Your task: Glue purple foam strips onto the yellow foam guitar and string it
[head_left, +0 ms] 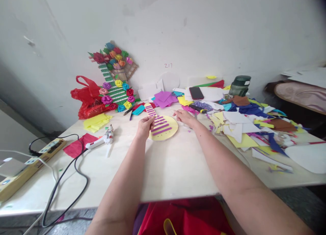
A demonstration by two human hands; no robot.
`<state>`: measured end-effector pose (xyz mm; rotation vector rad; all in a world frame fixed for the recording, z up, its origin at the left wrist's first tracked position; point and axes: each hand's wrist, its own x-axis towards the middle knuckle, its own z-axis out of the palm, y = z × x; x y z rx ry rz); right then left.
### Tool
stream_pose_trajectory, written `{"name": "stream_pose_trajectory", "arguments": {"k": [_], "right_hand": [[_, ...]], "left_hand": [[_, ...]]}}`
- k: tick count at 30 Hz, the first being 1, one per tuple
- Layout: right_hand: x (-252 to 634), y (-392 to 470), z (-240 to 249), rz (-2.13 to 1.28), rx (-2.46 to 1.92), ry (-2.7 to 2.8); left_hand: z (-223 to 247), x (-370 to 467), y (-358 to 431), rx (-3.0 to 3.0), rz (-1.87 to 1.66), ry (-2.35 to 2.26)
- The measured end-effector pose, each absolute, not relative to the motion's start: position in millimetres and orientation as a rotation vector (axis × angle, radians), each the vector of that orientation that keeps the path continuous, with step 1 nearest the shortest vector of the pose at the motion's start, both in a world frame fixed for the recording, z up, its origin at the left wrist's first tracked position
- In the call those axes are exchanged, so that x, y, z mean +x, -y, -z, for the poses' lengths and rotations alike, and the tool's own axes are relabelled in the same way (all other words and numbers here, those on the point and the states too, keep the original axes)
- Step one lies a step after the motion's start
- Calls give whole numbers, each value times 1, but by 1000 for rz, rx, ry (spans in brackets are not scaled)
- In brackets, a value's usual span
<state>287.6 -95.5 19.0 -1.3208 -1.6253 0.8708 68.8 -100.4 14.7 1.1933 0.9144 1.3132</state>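
A yellow round paper craft point(171, 126) with a narrow upper arm lies on the table, striped with purple paper strips and dotted along its lower rim. My left hand point(146, 127) is closed on the left edge of this craft, where the narrow part meets the circle. Just off its right side is my right hand point(185, 118), fingers pinched together above the table. Whatever is between those fingertips, if anything, is too small to make out. Thin white bits of material lie beneath the right hand.
A white hot glue gun point(105, 138) lies left, near a power strip point(43, 157) with loose cords. Behind stand a paper-flower craft point(118, 92) and a red plastic bag point(88, 97). Paper scraps point(236, 126), a phone point(196, 93) and a dark bottle point(239, 86) are on the right.
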Motion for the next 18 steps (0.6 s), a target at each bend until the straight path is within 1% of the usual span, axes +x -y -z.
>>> {"name": "stream_pose_trajectory", "arguments": {"k": [9, 18], "right_hand": [[274, 95, -14, -917, -1207, 1755], [263, 99, -19, -1111, -1181, 1789]], "left_hand": [[-17, 68, 102, 1205, -1288, -932], [-17, 69, 102, 1218, -1289, -892]]}}
